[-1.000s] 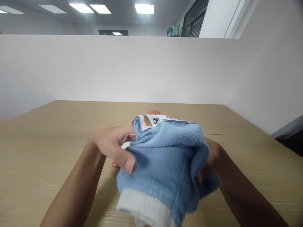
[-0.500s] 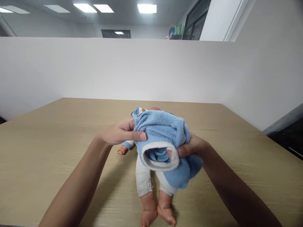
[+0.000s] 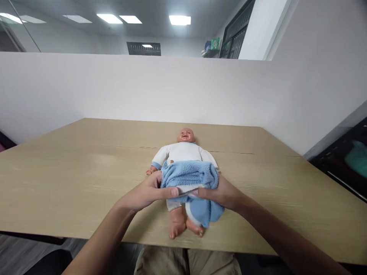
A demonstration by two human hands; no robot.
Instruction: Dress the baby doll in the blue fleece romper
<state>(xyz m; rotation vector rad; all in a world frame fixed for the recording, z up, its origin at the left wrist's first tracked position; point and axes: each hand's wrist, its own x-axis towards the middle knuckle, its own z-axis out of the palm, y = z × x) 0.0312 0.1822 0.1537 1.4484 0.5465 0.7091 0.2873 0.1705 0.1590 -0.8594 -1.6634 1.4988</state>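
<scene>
A baby doll (image 3: 184, 152) lies on its back, head away from me, in a white top with blue cuffs and white trousers. Over its lower body I hold a small blue fleece garment (image 3: 190, 172) with white trim. My left hand (image 3: 151, 191) grips the garment's left side, thumb on the white-trimmed opening. On the opposite side my right hand (image 3: 219, 191) pinches the same edge, thumb pointing inward. One blue end of the garment hangs over the doll's shin. The doll's bare feet (image 3: 183, 228) point toward me. Its hips are hidden behind the cloth.
The doll rests on a wide wooden table (image 3: 86, 183), its near edge just before my lap. A white wall (image 3: 172, 88) stands behind the table. At the right is a dark shelf or box (image 3: 344, 160) with something green in it.
Both hands have lowered the garment toward the doll's legs, and its round opening is now flattened between my thumbs. The doll's face and chest have come into view.
</scene>
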